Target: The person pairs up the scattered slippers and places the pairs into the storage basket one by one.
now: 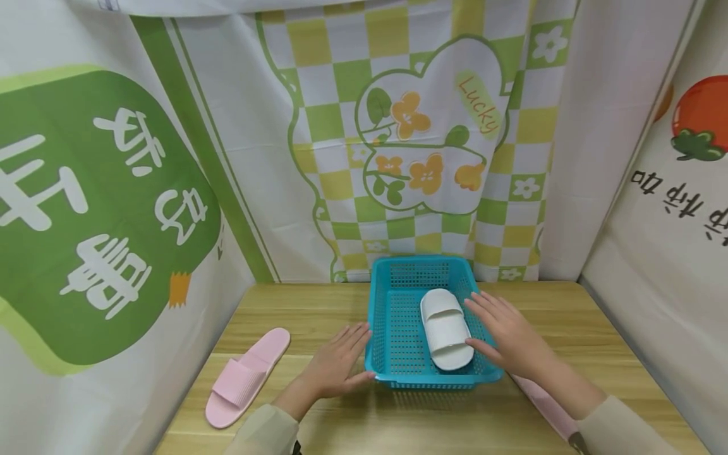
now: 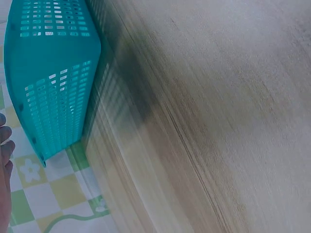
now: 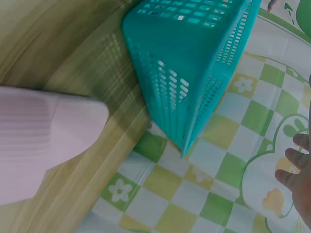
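A turquoise plastic basket (image 1: 421, 379) with perforated sides stands on the wooden table against the back wall. Inside it, toward the right, lies a white slipper (image 1: 446, 332). My left hand (image 1: 337, 365) is at the basket's left edge, its fingers extended; whether it touches the rim I cannot tell. Over the right side of the basket is my right hand (image 1: 512, 335), fingers spread and nearly straight, close to the white slipper but not gripping it. One pink slipper (image 1: 241, 382) lies left of my left hand. Another pink slipper (image 3: 48, 136) lies right of the basket, partly hidden under my right forearm.
The wooden table (image 1: 341, 423) meets cloth-covered walls at the back and both sides. A checkered green and yellow print (image 1: 341, 120) covers the back cloth (image 1: 227, 76).
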Demonstrator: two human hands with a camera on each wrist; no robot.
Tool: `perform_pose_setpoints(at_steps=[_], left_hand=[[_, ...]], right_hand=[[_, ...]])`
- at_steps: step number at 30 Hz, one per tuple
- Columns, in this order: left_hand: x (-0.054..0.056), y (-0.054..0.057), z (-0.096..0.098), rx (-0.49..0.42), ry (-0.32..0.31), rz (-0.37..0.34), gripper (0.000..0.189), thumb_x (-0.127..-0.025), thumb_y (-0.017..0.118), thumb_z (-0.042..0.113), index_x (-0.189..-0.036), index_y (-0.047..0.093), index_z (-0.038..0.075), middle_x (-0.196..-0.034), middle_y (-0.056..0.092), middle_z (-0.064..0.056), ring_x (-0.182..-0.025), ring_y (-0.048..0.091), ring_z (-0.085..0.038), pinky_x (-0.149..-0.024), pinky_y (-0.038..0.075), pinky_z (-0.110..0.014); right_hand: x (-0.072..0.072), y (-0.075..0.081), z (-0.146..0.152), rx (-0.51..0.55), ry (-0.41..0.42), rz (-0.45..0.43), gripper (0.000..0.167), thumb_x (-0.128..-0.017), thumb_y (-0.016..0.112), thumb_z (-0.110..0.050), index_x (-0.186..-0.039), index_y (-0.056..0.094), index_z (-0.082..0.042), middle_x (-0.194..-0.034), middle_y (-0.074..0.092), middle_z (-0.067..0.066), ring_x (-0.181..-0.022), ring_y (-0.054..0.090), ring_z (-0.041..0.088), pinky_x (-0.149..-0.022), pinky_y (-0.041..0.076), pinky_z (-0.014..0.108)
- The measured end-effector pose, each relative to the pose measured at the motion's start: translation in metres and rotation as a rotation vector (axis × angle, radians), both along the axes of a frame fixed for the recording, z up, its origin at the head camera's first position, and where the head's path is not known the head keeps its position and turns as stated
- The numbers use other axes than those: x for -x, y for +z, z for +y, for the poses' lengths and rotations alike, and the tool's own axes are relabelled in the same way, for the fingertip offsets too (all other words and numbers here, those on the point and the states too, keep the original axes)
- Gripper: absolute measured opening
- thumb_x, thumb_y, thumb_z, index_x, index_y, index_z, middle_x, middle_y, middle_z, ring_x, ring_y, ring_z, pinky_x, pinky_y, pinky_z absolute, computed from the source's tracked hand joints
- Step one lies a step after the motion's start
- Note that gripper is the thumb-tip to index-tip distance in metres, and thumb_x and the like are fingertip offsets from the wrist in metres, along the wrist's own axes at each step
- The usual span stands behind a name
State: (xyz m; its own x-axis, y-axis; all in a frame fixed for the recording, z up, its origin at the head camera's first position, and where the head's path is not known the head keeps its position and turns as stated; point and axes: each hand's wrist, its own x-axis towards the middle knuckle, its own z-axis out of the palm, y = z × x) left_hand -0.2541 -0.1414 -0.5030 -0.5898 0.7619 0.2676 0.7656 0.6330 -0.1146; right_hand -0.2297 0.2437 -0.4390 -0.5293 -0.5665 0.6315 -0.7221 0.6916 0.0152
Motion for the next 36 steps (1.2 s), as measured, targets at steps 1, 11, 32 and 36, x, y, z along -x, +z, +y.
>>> perform_pose_setpoints(at_steps=[1,11,32,36], left_hand=[[0.000,0.000,-0.001,-0.007,-0.004,0.004,0.081,-0.098,0.038,0.058,-0.147,0.034,-0.006,-0.152,0.032,-0.021,-0.141,0.029,-0.034,-0.114,0.022,-0.043],[-0.003,0.007,-0.010,-0.059,-0.020,0.045,0.079,-0.095,0.047,0.055,-0.145,0.037,-0.005,-0.151,0.035,-0.019,-0.138,0.033,-0.036,-0.112,0.027,-0.047],[-0.005,0.004,-0.055,-0.177,0.065,0.135,0.077,-0.097,0.040,0.058,-0.140,0.046,-0.005,-0.140,0.048,-0.022,-0.129,0.045,-0.039,-0.105,0.035,-0.055],[-0.006,-0.006,-0.069,-0.206,0.112,0.193,0.076,-0.095,0.046,0.057,-0.137,0.048,-0.006,-0.138,0.050,-0.022,-0.126,0.047,-0.038,-0.103,0.035,-0.055]], right_hand=[[-0.001,0.000,0.002,0.003,0.007,0.010,0.067,-0.096,0.054,-0.049,-0.137,0.050,0.004,-0.138,0.051,0.023,-0.126,0.046,0.043,-0.100,0.038,0.059],[-0.010,-0.005,0.025,0.049,0.010,0.024,0.070,-0.098,0.044,-0.054,-0.136,0.051,0.005,-0.137,0.051,0.023,-0.127,0.046,0.041,-0.115,0.014,0.032],[-0.039,-0.031,0.082,0.057,-0.198,-0.045,0.067,-0.089,0.068,-0.037,-0.140,0.047,0.002,-0.137,0.050,0.023,-0.128,0.044,0.038,-0.115,0.012,0.026],[-0.046,-0.042,0.091,0.070,-0.230,-0.058,0.067,-0.087,0.071,-0.036,-0.137,0.049,0.003,-0.135,0.051,0.024,-0.127,0.045,0.038,-0.115,0.011,0.026]])
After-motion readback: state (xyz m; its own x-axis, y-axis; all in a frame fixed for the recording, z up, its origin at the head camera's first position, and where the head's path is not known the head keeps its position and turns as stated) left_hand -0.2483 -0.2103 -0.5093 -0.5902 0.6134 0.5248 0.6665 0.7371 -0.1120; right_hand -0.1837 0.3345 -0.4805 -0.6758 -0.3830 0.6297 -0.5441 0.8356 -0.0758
